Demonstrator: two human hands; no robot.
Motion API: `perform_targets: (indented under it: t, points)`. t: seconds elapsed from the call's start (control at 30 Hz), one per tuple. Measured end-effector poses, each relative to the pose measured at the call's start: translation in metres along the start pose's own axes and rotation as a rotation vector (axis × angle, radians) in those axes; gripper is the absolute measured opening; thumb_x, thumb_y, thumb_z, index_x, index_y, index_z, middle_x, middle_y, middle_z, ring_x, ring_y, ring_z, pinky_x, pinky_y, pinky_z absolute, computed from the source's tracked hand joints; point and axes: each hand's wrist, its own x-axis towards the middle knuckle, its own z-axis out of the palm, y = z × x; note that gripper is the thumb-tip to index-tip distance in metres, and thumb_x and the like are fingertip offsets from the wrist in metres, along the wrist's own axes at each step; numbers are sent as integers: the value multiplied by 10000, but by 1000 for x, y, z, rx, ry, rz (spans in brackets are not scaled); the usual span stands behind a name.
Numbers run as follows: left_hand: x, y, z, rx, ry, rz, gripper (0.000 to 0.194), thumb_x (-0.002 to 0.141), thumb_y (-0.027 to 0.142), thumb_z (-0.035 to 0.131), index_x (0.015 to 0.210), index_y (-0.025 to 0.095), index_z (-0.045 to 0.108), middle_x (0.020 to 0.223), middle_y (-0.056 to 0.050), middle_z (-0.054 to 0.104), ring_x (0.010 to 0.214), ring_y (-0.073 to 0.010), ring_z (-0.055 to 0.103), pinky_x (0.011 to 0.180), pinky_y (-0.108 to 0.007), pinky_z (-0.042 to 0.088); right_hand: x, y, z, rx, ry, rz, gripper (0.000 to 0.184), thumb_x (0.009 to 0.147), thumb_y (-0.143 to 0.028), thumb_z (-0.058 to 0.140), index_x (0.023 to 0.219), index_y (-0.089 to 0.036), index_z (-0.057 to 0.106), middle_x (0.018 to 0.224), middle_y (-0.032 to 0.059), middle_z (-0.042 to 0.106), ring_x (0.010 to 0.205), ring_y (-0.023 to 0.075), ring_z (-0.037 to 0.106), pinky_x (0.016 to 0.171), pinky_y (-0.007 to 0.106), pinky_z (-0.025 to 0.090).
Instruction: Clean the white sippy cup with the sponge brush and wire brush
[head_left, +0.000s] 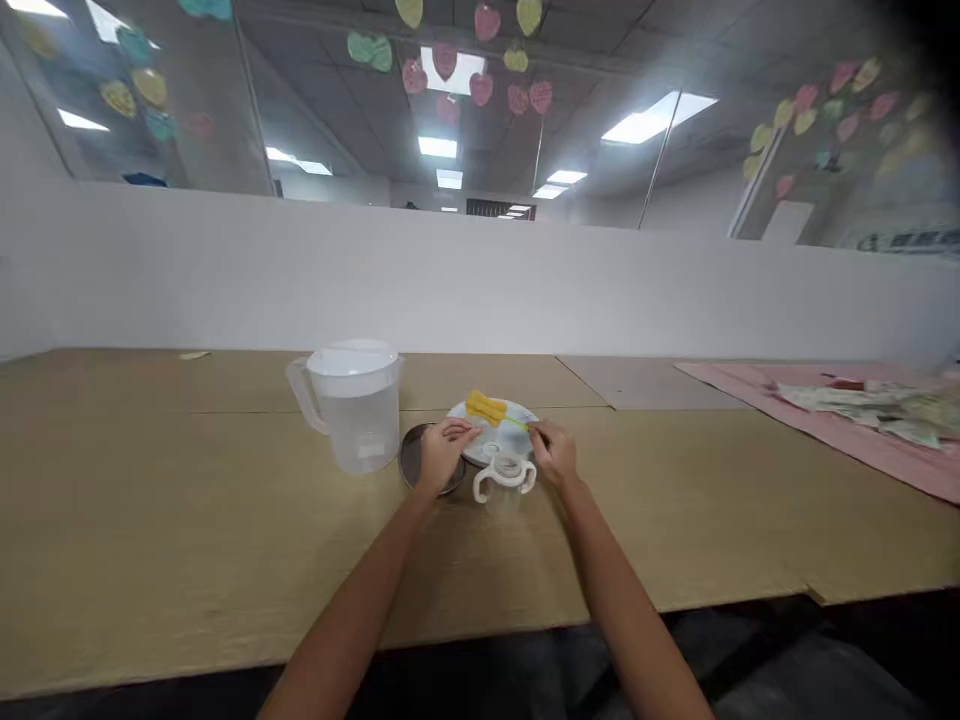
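Observation:
My right hand is closed on the thin green handle of a sponge brush, whose yellow sponge head is above the white plate. At the plate's left side is my left hand, its fingers pinched together near the sponge head. Whether anything is between those fingers is hidden. A dark round dish lies partly under my left hand. Between my wrists stands a clear cup with a white rim and two white handles, just in front of the plate.
A translucent plastic pitcher with water-like contents stands left of the dark dish. On the right, a pink cloth bears crumpled pale material. A white partition with glass above bounds the brown tabletop at the back.

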Motion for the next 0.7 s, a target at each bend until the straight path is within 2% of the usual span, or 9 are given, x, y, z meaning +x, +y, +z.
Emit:
perform_targets:
  t: [0.13,0.27,0.47,0.57,0.7]
  points:
    - [0,2,-1,-6,-3,24,215,636,328,633,724,134,601,750,-50,642,709,-144,592,676,-247,453,-1,-4,-4,-66,22,23,347,822,-356,396,676,-153,636,652,52,628,611,124,544,577,210,369]
    - [-4,6,0,67,-90,89,210,733,328,524,778,135,590,749,-39,620,716,-136,562,666,-234,420,-1,-5,-2,-150,82,-15,385,813,-383,438,545,-151,588,544,38,580,507,89,472,535,204,325]
    - [-6,8,-1,163,-153,170,267,820,341,385,670,165,518,614,18,510,591,-103,467,571,-210,352,-2,-1,-1,-204,123,-86,367,795,-367,468,513,-151,560,472,15,516,455,74,404,499,204,289]
    - [-6,10,0,79,-156,130,267,811,340,410,638,166,514,575,25,490,569,-100,461,563,-209,359,-2,-3,-3,-182,126,-121,298,787,-319,463,569,-154,578,494,10,519,470,82,418,503,206,296]
    - [-3,14,2,-227,-65,-28,142,748,279,537,700,146,557,713,-15,595,701,-114,556,708,-232,429,-1,-8,-5,-136,184,-96,216,773,-240,437,656,-153,596,564,18,552,512,95,459,506,209,306]
